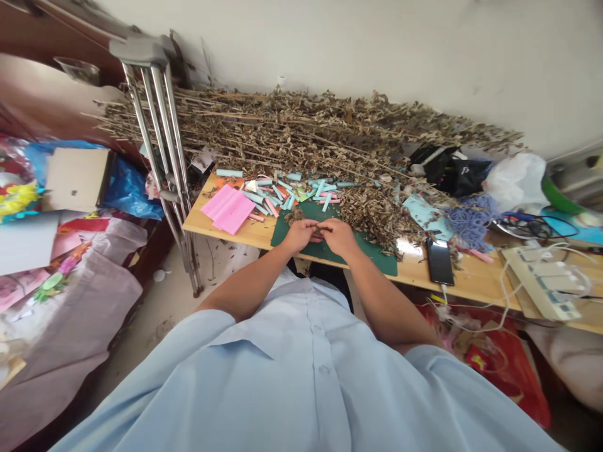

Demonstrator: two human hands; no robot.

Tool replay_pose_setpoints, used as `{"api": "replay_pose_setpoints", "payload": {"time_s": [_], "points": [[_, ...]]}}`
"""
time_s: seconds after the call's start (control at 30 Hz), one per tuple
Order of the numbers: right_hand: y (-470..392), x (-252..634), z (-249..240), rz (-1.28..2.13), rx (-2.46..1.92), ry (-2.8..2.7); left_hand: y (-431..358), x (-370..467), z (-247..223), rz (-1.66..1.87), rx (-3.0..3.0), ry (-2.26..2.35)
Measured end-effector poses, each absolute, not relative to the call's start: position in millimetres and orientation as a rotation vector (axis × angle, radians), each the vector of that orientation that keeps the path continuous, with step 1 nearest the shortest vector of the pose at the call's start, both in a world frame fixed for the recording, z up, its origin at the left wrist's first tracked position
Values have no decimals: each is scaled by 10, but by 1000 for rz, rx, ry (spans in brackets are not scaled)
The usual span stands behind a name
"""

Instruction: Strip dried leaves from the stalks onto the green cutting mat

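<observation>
My left hand (302, 235) and my right hand (338, 236) meet over a green cutting mat (381, 258) at the table's front edge. Their fingers are pinched together around a small bit of something brownish, perhaps dried leaf, too small to make out for sure. Just beyond my left hand lies a small clump of crumbled dried leaves (295, 216). A larger heap of dried leaves (372, 213) covers the mat's right side, beside my right hand. Pink paper sheets (228, 209) and several rolled blue and pink paper tubes (277, 191) lie to the left and behind.
Long bundles of dried stalks (282, 125) stretch along the wall. Metal crutches (164, 138) stand at the table's left end. To the right are a phone (440, 260) on a cable, blue yarn (472, 220) and a white power strip (541, 285).
</observation>
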State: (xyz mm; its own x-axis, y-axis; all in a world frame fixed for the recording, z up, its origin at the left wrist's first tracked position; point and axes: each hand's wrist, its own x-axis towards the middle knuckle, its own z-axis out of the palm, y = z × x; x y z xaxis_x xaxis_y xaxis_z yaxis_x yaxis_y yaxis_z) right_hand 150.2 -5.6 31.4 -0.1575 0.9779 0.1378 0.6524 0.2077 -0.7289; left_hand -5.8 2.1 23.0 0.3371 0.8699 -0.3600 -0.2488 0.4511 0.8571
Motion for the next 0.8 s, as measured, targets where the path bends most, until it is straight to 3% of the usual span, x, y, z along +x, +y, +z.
{"api": "replay_pose_setpoints", "payload": {"time_s": [0.2,0.5,0.8], "points": [[-71,1481,186,898,-1542,-1510,28,-52,229,835,756,966],[-191,1460,273,618,-1413,-1738,27,-67,184,859,744,958],[-160,1458,271,765,-1590,-1603,13,-112,208,844,805,883]]}}
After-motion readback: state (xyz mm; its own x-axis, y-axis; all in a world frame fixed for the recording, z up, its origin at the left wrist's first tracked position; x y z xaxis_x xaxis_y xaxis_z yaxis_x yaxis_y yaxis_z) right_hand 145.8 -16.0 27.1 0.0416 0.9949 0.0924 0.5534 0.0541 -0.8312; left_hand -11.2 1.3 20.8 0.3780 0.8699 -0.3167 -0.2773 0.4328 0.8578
